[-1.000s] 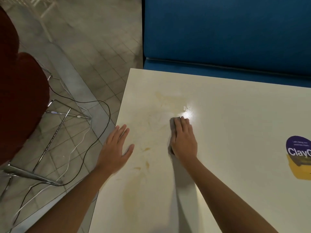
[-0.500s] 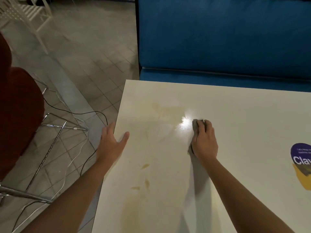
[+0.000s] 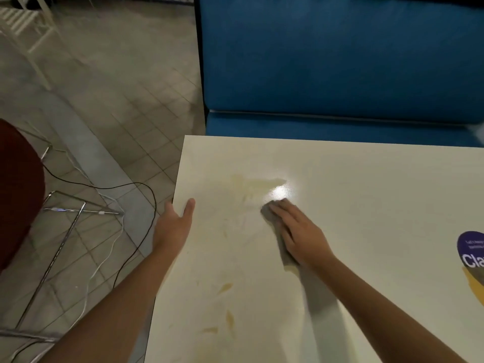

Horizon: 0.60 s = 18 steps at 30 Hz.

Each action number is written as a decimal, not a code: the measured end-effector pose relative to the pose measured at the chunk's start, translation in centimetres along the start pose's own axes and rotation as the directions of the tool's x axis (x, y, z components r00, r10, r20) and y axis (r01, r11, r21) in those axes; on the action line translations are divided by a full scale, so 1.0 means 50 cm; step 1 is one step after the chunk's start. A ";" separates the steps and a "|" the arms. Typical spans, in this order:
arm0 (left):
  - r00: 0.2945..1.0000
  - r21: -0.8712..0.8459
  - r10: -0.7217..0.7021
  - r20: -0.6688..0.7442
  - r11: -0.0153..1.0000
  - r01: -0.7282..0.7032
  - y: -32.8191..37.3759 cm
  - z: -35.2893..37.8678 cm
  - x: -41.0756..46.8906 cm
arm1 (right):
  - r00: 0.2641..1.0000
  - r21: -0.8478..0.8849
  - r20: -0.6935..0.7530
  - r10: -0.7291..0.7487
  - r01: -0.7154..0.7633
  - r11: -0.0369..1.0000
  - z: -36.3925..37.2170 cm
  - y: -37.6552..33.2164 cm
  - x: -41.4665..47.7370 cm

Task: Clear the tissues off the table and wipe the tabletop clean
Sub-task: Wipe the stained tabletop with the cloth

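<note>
The cream tabletop (image 3: 366,205) fills the lower right of the head view and carries brownish smears (image 3: 251,184) and small yellow-brown spots (image 3: 227,318). My right hand (image 3: 298,231) lies flat with straight fingers on a grey cloth (image 3: 271,217), pressing it to the table just below a bright glare spot. My left hand (image 3: 174,226) holds the table's left edge, thumb on top, the fingers hidden over the side. No tissues are in view.
A blue padded bench (image 3: 340,61) stands behind the table. A purple and yellow sticker (image 3: 472,255) is on the table's right. Left of the table: tiled floor, black and white cables (image 3: 141,231), a metal chair frame (image 3: 65,231), a dark red seat (image 3: 18,192).
My right hand moved the cloth right, then back left toward the smears. My left hand slid from flat on the tabletop to its left edge. The view shifted, showing more of the bench.
</note>
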State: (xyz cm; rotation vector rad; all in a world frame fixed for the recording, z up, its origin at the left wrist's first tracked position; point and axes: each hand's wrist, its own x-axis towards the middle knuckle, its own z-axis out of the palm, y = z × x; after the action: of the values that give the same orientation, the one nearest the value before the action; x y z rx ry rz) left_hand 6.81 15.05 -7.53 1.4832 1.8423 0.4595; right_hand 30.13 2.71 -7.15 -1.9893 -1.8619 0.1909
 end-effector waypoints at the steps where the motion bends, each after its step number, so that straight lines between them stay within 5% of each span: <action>1: 1.000 -0.002 0.007 0.001 1.000 -0.007 0.001 0.000 0.000 | 0.998 0.013 -0.014 0.058 -0.058 0.998 -0.010 0.014 0.002; 8: 1.000 0.006 0.017 -0.011 1.000 -0.017 0.005 -0.003 -0.007 | 0.910 0.029 -0.175 0.377 -0.378 0.925 0.013 -0.020 0.073; 14: 1.000 -0.014 0.010 -0.005 1.000 -0.010 0.004 -0.004 -0.005 | 0.987 0.032 -0.080 0.139 -0.137 0.990 0.057 -0.116 0.088; 18: 1.000 -0.035 -0.004 0.024 0.999 0.005 0.001 -0.004 0.000 | 0.992 0.100 0.016 0.122 -0.123 0.987 0.028 -0.096 0.071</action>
State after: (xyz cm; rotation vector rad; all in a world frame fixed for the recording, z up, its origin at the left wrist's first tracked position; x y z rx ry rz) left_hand 6.70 15.11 -7.35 1.4549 1.8092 0.4675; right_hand 25.55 6.60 -5.98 -2.0376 -1.7015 0.3249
